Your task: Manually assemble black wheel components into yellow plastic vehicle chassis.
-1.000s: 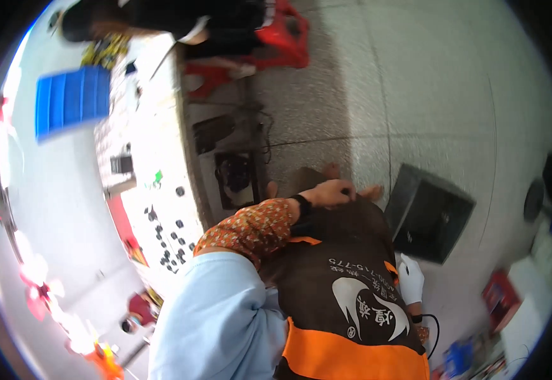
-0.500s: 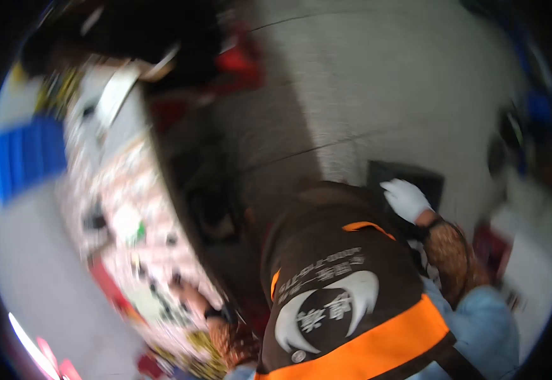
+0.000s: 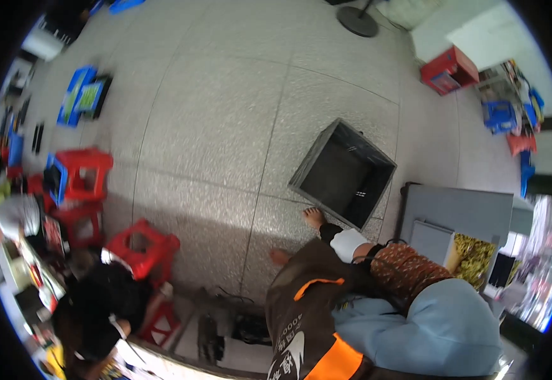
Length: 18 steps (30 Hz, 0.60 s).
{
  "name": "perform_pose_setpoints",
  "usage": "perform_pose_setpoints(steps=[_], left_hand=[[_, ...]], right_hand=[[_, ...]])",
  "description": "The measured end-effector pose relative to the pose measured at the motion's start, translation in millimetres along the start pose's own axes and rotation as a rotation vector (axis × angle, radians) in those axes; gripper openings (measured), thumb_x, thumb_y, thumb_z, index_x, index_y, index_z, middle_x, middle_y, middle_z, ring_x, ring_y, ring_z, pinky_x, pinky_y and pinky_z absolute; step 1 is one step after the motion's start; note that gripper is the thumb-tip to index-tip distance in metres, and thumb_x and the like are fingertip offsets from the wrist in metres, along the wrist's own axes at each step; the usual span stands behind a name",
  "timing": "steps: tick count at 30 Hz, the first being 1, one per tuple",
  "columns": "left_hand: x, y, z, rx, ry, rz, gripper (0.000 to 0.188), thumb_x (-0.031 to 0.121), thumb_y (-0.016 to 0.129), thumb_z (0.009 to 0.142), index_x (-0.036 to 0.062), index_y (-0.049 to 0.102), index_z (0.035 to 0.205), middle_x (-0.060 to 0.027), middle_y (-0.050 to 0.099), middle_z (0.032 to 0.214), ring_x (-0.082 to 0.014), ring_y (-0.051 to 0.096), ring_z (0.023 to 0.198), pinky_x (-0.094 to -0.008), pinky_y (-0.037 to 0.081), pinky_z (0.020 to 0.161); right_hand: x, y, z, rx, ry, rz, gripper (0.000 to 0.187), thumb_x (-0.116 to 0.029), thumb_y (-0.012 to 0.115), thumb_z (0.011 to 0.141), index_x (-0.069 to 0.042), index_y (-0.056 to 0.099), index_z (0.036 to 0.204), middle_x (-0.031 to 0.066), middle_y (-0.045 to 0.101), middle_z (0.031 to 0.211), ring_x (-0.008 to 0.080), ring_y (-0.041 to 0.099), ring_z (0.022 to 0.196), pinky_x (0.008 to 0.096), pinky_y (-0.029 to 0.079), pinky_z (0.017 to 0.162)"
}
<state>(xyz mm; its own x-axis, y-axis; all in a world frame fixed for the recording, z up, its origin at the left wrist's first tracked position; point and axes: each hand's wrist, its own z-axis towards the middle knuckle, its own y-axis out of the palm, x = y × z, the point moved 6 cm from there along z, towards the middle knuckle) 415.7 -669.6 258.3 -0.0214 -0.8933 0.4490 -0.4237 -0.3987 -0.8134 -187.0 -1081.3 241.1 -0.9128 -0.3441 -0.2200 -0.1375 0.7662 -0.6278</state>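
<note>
The right hand (image 3: 349, 244), in a white glove, hangs low by the leg. I cannot tell if its fingers are spread or curled, or if they hold the black bit at their tips. The gray box (image 3: 342, 170) sits on the floor (image 3: 213, 139) just ahead, near 1 bare foot (image 3: 314, 217). It lies slanted and looks almost square, so I cannot pick its long side. The right hand is nearer; the left is out of sight.

Left hand out of sight — right hand (image 3: 349, 244) indistinct — apron (image 3: 302, 273) cut off by lower edge
</note>
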Motion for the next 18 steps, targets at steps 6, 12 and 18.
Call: perform_pose_setpoints(steps=[6, 12, 18], left_hand=[[152.7, 75.0, -15.3, -0.286, 0.296, 0.150, 0.057, 0.043, 0.065, 0.099, -0.0013, 0.058, 0.134, -0.0198, 0.067, 0.124, -0.0307, 0.066, 0.113, -0.0436, 0.056, 0.094], [213.4, 123.8, -34.4, -0.541, 0.445, 0.305, 0.061, 0.048, 0.064, 0.099, 0.0002, 0.058, 0.137, -0.0200, 0.067, 0.125, -0.0320, 0.066, 0.114, -0.0430, 0.057, 0.093], [283.9, 245.8, -108.3, -0.674, 0.453, 0.411, 0.064, 0.052, 0.063, 0.100, 0.0014, 0.058, 0.139, -0.0201, 0.067, 0.125, -0.0330, 0.067, 0.115, -0.0425, 0.058, 0.093]], right_hand=[[60.4, 51.6, 5.4, -0.090, 0.040, 0.440, 0.030, -0.021, 0.059, 0.087, -0.007, 0.077, 0.106, 0.0204, 0.074, 0.108, 0.0387, 0.072, 0.100, 0.0495, 0.057, 0.086], [185.5, 165.7, 35.3, -0.014, 0.296, 0.827, 0.039, -0.028, 0.054, 0.090, -0.010, 0.074, 0.118, 0.0171, 0.070, 0.123, 0.0386, 0.064, 0.117, 0.0475, 0.050, 0.102], [361.0, 256.4, 65.5, 0.493, 1.079, 1.048, 0.041, -0.020, 0.061, 0.084, -0.002, 0.069, 0.120, 0.0257, 0.068, 0.123, 0.0417, 0.063, 0.119, 0.0467, 0.050, 0.103]])
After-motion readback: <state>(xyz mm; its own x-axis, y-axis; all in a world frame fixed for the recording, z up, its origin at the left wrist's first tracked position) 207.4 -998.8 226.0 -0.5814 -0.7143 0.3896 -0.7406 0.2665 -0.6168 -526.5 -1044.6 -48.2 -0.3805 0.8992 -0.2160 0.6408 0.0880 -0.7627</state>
